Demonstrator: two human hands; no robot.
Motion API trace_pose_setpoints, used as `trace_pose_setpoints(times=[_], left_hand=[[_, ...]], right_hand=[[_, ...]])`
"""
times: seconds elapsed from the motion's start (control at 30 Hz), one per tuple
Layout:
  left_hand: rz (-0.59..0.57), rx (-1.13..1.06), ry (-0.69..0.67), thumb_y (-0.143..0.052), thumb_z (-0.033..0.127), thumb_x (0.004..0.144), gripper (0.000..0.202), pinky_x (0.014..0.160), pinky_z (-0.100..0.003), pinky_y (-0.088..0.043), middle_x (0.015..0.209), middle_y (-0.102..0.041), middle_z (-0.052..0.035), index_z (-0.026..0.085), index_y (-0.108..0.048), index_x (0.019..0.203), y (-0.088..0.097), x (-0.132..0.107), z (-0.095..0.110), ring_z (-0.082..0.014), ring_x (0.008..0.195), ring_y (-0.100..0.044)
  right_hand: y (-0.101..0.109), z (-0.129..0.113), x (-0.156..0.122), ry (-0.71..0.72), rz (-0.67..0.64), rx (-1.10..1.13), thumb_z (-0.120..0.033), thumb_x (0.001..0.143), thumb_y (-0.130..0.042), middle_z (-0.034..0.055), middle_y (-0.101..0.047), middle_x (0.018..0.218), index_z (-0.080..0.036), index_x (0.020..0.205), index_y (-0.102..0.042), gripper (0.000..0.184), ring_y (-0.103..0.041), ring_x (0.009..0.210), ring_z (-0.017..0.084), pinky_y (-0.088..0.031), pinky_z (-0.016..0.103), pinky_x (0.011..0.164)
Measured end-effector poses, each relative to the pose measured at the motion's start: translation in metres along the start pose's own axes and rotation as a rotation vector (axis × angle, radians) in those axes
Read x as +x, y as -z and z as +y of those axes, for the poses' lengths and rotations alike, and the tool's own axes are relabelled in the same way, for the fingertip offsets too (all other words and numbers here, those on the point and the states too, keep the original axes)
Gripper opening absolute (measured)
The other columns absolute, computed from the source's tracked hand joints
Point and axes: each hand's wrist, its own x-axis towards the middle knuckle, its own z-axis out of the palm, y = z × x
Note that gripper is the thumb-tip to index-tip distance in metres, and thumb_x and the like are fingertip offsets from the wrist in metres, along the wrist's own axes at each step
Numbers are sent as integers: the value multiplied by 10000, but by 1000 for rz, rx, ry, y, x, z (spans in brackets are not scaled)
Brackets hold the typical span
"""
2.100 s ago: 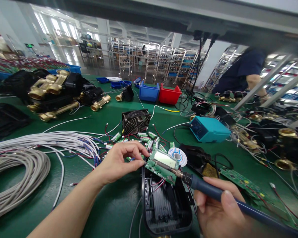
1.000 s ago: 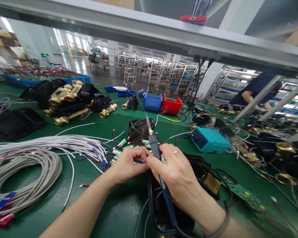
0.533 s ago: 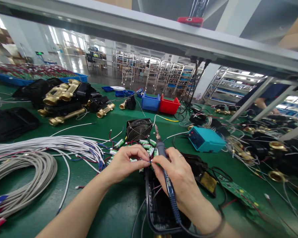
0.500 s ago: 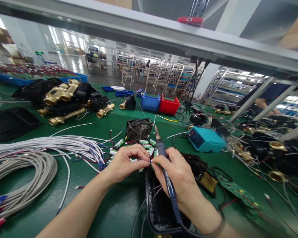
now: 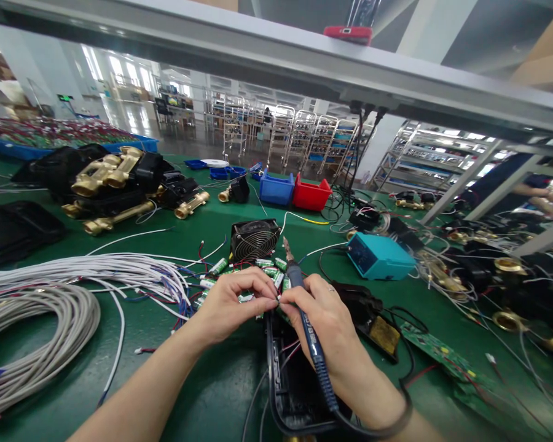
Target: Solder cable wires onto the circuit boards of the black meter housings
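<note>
In the head view my left hand [image 5: 239, 302] pinches something tiny between thumb and forefinger; what it is cannot be made out. My right hand [image 5: 325, 325] meets it fingertip to fingertip and also holds a soldering iron [image 5: 311, 341], tip pointing up and away from me. Under the hands lies a black plastic housing [image 5: 276, 393] with thin wires inside. Several green-and-white batteries [image 5: 270, 270] are heaped just past my fingers. Behind them stands a small black fan [image 5: 255, 239] with a wire guard.
White cables [image 5: 120, 270] and a grey cable coil [image 5: 50, 331] spread on the left. Brass valve bodies [image 5: 115, 172] are piled behind. A teal soldering station [image 5: 382, 255], a sponge [image 5: 385, 334] and a circuit board [image 5: 447, 356] sit right. Another person's arm [image 5: 541, 193] shows far right.
Both hands stay fingertip to fingertip, with the soldering iron still in my right hand. The whole view has shifted slightly. The other person's arm at far right has moved.
</note>
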Motion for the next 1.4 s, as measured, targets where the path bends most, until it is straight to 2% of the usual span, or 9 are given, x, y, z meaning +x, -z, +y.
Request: trace_pose_setpoints(times=[0.2, 0.33, 0.43, 0.5, 0.67, 0.87, 1.1, 1.27, 1.4], left_hand=[[-31, -3, 20, -771, 165, 759, 84, 784, -289, -479, 799, -723, -26, 168, -735, 683, 0, 0, 0, -161, 793, -650], [-38, 12, 49, -774, 163, 743, 91, 787, -301, -479, 789, -718, -30, 163, -729, 664, 2, 0, 0, -167, 788, -651], [-39, 31, 63, -775, 158, 729, 97, 788, -307, -476, 782, -721, -32, 163, -724, 647, 3, 0, 0, -171, 783, -650], [-40, 45, 71, -774, 157, 726, 101, 786, -309, -473, 774, -723, -33, 163, -722, 640, 2, 0, 1, -172, 776, -650], [-51, 67, 101, -759, 158, 738, 98, 783, -308, -479, 758, -730, -32, 163, -722, 648, 3, 0, 4, -173, 769, -655], [-54, 69, 145, -760, 174, 745, 104, 717, -280, -490, 742, -712, -26, 161, -711, 654, 15, -1, 10, -165, 744, -646], [-138, 50, 211, -763, 148, 707, 113, 664, -252, -485, 761, -702, -33, 148, -696, 616, 18, 0, 11, -153, 724, -635], [-130, 41, 233, -769, 175, 720, 116, 703, -271, -495, 767, -705, -34, 153, -696, 633, 16, -2, 11, -164, 754, -642], [-118, 43, 261, -768, 185, 711, 105, 654, -266, -475, 730, -702, -30, 151, -698, 641, 18, -1, 10, -155, 696, -621]], right_hand=[[4, 4, -1, 13, -1, 48, -141, 909, -652, 28, -550, 851, -236, 891, -669, 98, -590, 793, 200, -489, 310, 689], [17, 11, -8, -43, 55, 79, -149, 850, -729, 25, -568, 938, -273, 1016, -633, 229, -601, 833, 208, -505, 345, 740], [26, 9, -16, -111, -60, 118, -143, 755, -815, 34, -561, 1055, -300, 1101, -573, 450, -608, 943, 239, -525, 389, 807], [27, 6, -20, -157, -137, 163, -109, 737, -810, 32, -542, 1098, -311, 1121, -537, 513, -604, 992, 246, -530, 403, 834], [23, 2, -16, -148, -156, 228, -12, 789, -672, 28, -503, 1072, -289, 1099, -487, 455, -595, 946, 217, -533, 388, 806], [21, 1, -6, -52, -120, 263, 43, 762, -661, 25, -476, 1067, -273, 1077, -475, 484, -596, 912, 189, -546, 348, 782], [16, 6, -4, 4, -82, 292, 32, 747, -678, 9, -479, 1018, -271, 1055, -478, 476, -585, 890, 179, -555, 333, 766], [15, 5, -8, -19, 15, 306, 7, 782, -659, 31, -466, 1117, -271, 1065, -481, 435, -603, 972, 174, -574, 320, 823], [15, 5, -8, -6, -10, 303, -17, 779, -670, 27, -499, 1092, -272, 1077, -504, 426, -616, 964, 177, -575, 320, 821]])
